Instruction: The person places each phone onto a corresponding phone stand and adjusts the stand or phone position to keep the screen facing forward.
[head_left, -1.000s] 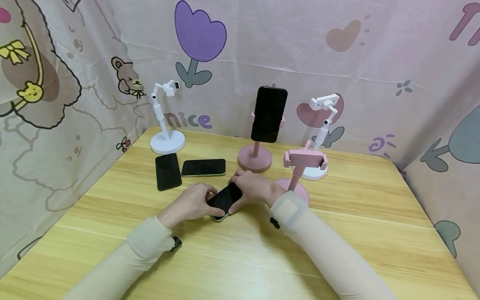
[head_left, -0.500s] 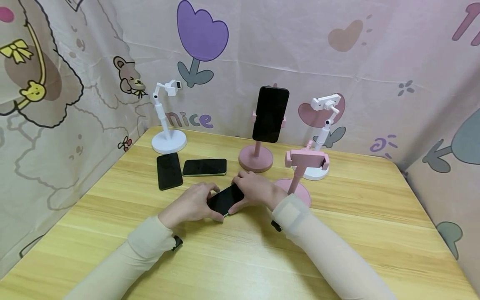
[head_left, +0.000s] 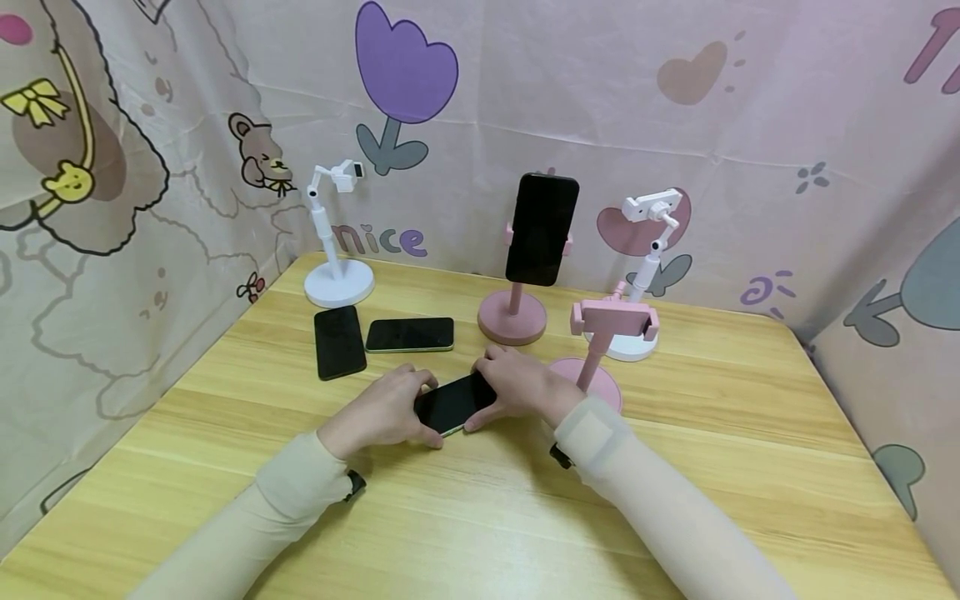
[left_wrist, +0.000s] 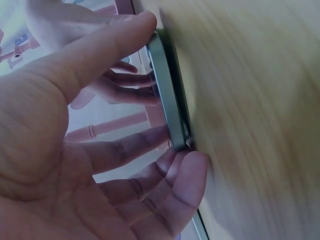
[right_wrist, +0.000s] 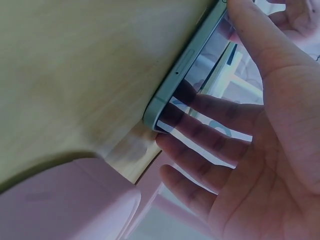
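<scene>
A dark-screened smartphone [head_left: 453,404] with a pale green edge lies between both hands, screen up and slightly slanted over the table. My left hand [head_left: 382,408] holds its left end, thumb on the near edge and fingers on the far edge. At the other end, my right hand [head_left: 521,387] grips it likewise, with thumb near and fingers far. The left wrist view shows the phone's green short side [left_wrist: 167,90] between thumb and fingers, low over the wood. In the right wrist view the long green side [right_wrist: 175,72] runs from the thumb down to a rounded corner.
Behind the hands lie two more phones, one upright [head_left: 340,342] and one sideways [head_left: 409,334]. A pink stand [head_left: 512,317] bears a black phone [head_left: 542,229]. Another pink stand [head_left: 613,318] is beside the right wrist. White stands are at back left [head_left: 339,283] and right [head_left: 651,206].
The phone has turned on the table to lie more nearly left to right. My right hand has shifted a little to the right with its end; the left hand has stayed about in place.
</scene>
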